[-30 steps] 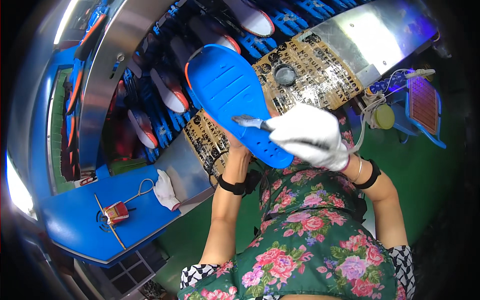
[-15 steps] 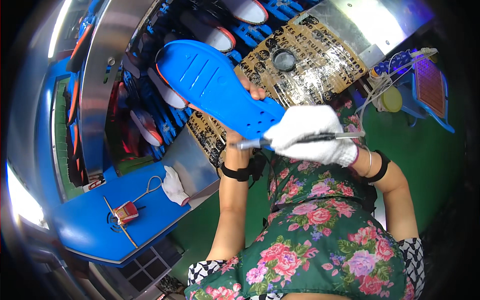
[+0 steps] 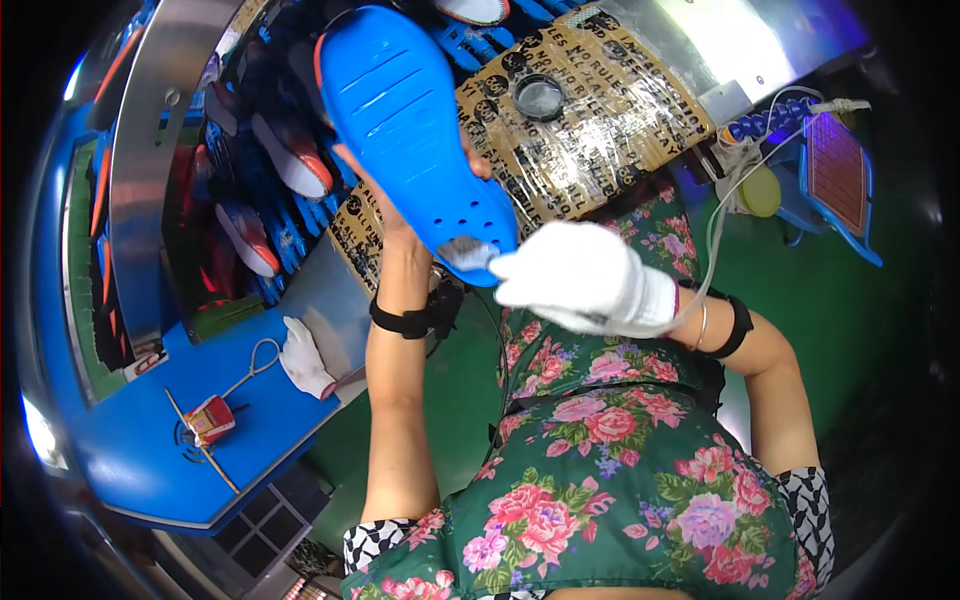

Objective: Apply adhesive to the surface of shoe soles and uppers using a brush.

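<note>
My bare left hand (image 3: 405, 208) grips a blue shoe sole (image 3: 400, 100) from beneath, thumb and fingertips showing at its two edges. Shallow grooves cross the sole's wide end, and several small holes dot its narrow end. A strip of orange shows along its upper left edge. In a white knit glove, my right hand (image 3: 580, 278) is closed around a brush. The pale, blurred brush head (image 3: 470, 252) lies against the narrow end of the sole. Most of its handle is hidden by the glove. A thin clear hose (image 3: 712, 250) runs down to the gloved hand.
Shoe uppers (image 3: 290, 155) with orange rims hang on blue holders in a rack behind. A taped brown board (image 3: 590, 130) bears a round dish (image 3: 538, 97). At left, a blue table (image 3: 150, 470) holds a loose white glove (image 3: 305, 360) and a red box (image 3: 210, 420).
The sole has moved up and left and stands more upright. My right hand has brought the brush from in front of the sole onto its narrow end. The whole view has shifted somewhat.
</note>
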`<state>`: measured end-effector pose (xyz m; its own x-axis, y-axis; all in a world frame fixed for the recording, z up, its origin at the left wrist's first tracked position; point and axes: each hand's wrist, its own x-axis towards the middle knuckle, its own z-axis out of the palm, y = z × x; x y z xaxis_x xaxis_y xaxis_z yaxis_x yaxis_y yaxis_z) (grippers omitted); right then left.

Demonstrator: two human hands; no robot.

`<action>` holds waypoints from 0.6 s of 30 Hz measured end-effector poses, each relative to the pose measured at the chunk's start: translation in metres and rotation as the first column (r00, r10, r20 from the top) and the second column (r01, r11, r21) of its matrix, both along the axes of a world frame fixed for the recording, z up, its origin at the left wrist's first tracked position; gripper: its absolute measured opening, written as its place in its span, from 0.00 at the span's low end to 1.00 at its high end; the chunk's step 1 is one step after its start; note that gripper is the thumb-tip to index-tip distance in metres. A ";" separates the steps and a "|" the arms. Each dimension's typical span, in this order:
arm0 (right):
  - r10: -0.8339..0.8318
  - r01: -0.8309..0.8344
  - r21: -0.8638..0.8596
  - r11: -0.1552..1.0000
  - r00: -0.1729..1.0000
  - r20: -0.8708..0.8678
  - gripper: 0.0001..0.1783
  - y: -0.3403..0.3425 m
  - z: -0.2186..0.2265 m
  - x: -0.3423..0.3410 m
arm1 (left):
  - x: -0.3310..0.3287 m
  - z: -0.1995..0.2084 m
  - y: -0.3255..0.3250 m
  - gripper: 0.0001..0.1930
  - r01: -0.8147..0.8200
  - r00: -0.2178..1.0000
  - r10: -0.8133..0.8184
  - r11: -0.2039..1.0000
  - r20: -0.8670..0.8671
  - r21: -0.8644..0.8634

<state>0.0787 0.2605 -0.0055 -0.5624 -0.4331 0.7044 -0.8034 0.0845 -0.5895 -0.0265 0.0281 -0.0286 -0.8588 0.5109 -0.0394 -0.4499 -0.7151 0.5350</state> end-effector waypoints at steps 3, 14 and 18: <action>0.179 -0.142 -0.167 0.976 0.956 0.234 0.12 -0.006 0.007 0.002 | 0.004 0.004 -0.002 0.63 0.066 0.998 -0.067 0.998 0.015 0.016; 0.215 -0.195 -0.096 0.976 0.930 0.299 0.06 -0.016 0.010 -0.040 | -0.013 0.008 -0.023 0.63 0.281 0.958 -0.271 0.952 0.096 -0.118; 0.282 -0.105 -0.283 0.953 0.647 0.708 0.07 -0.008 0.007 -0.033 | -0.026 -0.004 -0.013 0.55 0.009 0.994 0.015 0.973 0.106 -0.229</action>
<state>0.0457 0.2527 0.0013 -0.8504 -0.4945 0.1798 -0.0839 -0.2099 -0.9741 -0.0524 0.0154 -0.0324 -0.8449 0.4753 -0.2455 -0.5109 -0.5808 0.6337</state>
